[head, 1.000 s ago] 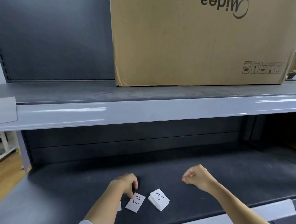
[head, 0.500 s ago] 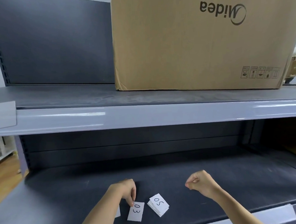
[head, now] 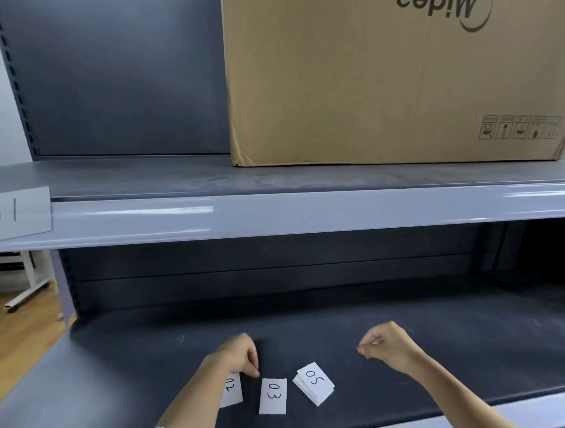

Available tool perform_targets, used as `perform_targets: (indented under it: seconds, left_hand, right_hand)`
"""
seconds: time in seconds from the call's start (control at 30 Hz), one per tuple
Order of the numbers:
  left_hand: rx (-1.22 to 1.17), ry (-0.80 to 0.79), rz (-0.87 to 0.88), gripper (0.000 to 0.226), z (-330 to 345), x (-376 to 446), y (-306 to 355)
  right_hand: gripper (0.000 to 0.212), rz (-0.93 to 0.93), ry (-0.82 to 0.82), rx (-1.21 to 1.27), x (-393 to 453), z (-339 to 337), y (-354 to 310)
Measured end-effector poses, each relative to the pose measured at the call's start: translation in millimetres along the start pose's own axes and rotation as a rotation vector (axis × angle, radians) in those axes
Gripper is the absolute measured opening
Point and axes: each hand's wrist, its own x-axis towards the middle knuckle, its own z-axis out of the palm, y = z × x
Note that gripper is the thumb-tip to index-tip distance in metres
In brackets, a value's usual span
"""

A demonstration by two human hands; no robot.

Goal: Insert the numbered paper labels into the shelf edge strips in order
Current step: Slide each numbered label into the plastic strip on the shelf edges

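Three groups of white paper labels lie on the dark lower shelf (head: 312, 317), close to its front edge. Nearest the left hand (head: 238, 355) is the label marked 02 (head: 233, 388), partly hidden under the forearm, its handwritten digits turned sideways. Just beside it, apart by a narrow gap, lies the label marked 03 (head: 273, 396), a plain upright rectangle with black digits also written sideways. To the right of that sits a small stack of labels (head: 314, 385), fanned and tilted, with 05 on the top sheet.

The left hand is curled, fingertips (head: 255, 372) pointing down at the shelf between 02 and 03, by the corner of 02; whether they pinch the paper I cannot tell. The right hand (head: 388, 347) hovers above the shelf, well apart from the stack, closed in a loose fist with nothing seen in it.

At the lower right, a pale strip (head: 546, 407) runs along the front of the lower shelf. Higher up, the grey edge strip of the upper shelf (head: 291, 213) holds the label marked 01 (head: 12, 213) at its far left. A big cardboard box (head: 382, 77) stands on the upper shelf, its print upside down.
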Motion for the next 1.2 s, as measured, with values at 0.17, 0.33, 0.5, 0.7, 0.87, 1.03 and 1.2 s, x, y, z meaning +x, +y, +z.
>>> perform_targets:
  seconds: [0.17,0.33,0.5,0.7,0.87,1.03,1.2]
  left_hand:
    - [0.049,0.039,-0.156,0.024,-16.0,-10.8,-28.0]
    - [0.093,-0.078,-0.236,0.037,-22.4,-18.3,-42.0]
    - [0.105,-0.079,-0.244,0.032,-18.8,-19.2,-39.7]
    - [0.054,-0.108,-0.208,0.034,-15.7,-26.6,-41.9]
    - [-0.023,-0.107,-0.196,0.019,-16.4,-34.2,-44.0]
    - [-0.181,-0.105,-0.165,0.025,-18.8,-43.9,-50.5]
    - [-0.355,-0.079,-0.142,0.015,-17.1,-52.3,-56.8]
  right_hand:
    - [0.034,-0.011,-0.013,0.0,4.4,2.1,-6.2]
    - [0.032,-0.022,-0.02,0.003,6.6,5.8,-9.4]
    - [0.033,-0.031,-0.019,0.004,5.0,9.7,-12.7]
    - [0.033,-0.018,-0.001,0.013,-1.9,10.5,-14.7]
    - [0.032,-0.01,0.002,-0.002,-12.4,13.4,-17.8]
    - [0.032,0.002,0.0,-0.001,-22.6,13.4,-23.7]
    - [0.031,0.019,0.001,-0.022,-33.6,13.0,-29.3]
